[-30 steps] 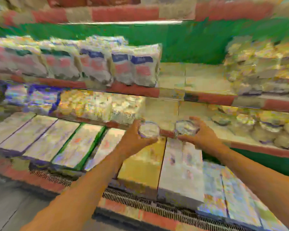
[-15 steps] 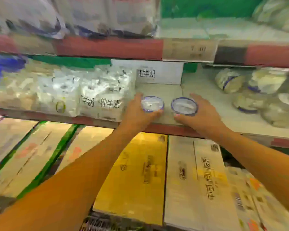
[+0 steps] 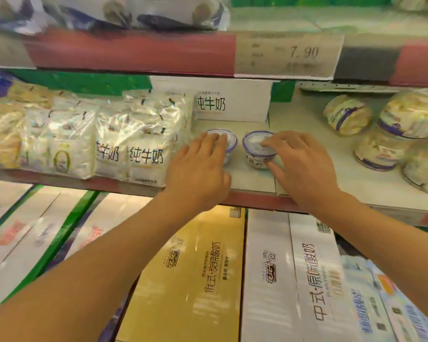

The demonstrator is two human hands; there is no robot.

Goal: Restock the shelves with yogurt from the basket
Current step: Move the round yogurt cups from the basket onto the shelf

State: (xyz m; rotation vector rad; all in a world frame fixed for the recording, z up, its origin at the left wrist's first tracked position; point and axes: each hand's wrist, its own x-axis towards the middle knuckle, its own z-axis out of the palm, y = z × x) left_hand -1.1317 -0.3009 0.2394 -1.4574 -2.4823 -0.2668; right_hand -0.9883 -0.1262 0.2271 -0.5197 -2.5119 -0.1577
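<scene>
**Two yogurt cups set on the middle shelf, both under a hand**

Two small purple-rimmed cups are seen standing upright, side by side and just apart, on the shelf. They are placed a little back from its front edge, in the gap between the goods at its left and right ends.

The left yogurt cup is covered over its lid and left side by the left hand. The fingers are laid across the lid in a gentle curve, and the thumb is bent in below the cup's front wall, so that the cup is held loosely from above. Whether the thumb touches the wall cannot be told.

The right yogurt cup is held by the right hand. Its fingertips are curled onto the right part of the lid and its thumb is brought against the lower front of the cup.

A row of clear milk bags is stacked just beside the left cup, towards the left end of the shelf. A white box with printed characters is stood at the back edge behind both cups. Round tubs with purple bands are lying and standing towards the right end, well apart from the cups.

A price label reading 7.90 is fixed to the front edge of the shelf above. Below, a yellow carton and a white carton are set side by side.
</scene>
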